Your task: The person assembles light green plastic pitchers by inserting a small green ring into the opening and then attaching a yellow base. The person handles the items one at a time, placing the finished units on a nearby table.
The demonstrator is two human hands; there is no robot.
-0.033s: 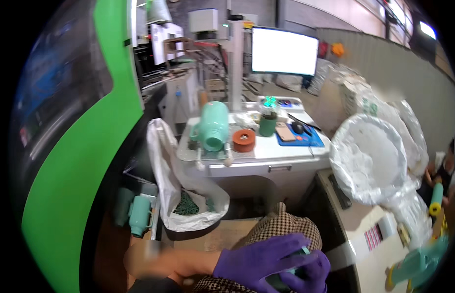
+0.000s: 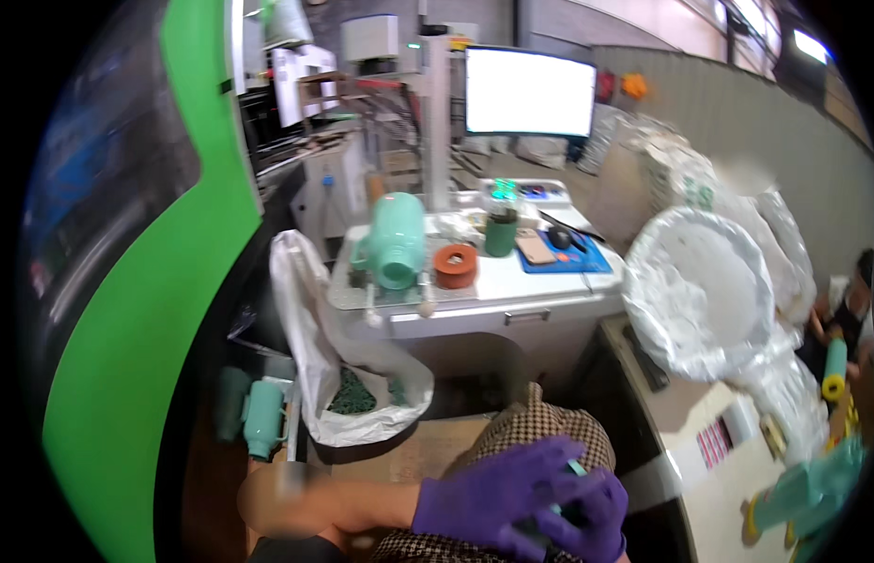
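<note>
Low in the picture, over my lap, both hands wear purple gloves and close around a teal plastic piece (image 2: pixel 574 466). My left hand (image 2: pixel 484 493) reaches across the top of it, fingers bent over the near side. From the right, my right hand (image 2: pixel 598 518) curls round the same piece. Most of the piece is hidden by the gloves, so its kind cannot be made out. A checked cloth (image 2: pixel 550 433) covers my legs just beyond the hands.
Ahead stands a white table (image 2: pixel 503 298) with a teal jug (image 2: pixel 397 244), an orange tape roll (image 2: pixel 455 266) and a phone (image 2: pixel 536 246). A white sack (image 2: pixel 315 375) holds green bits. To the right are a lined bin (image 2: pixel 648 281) and teal jugs (image 2: pixel 803 497). Another teal jug (image 2: pixel 263 418) sits left. A co-worker is far right.
The whole view has shifted slightly, so the table and monitor sit further left. My fingers have moved a little around the teal piece, which stays between both hands.
</note>
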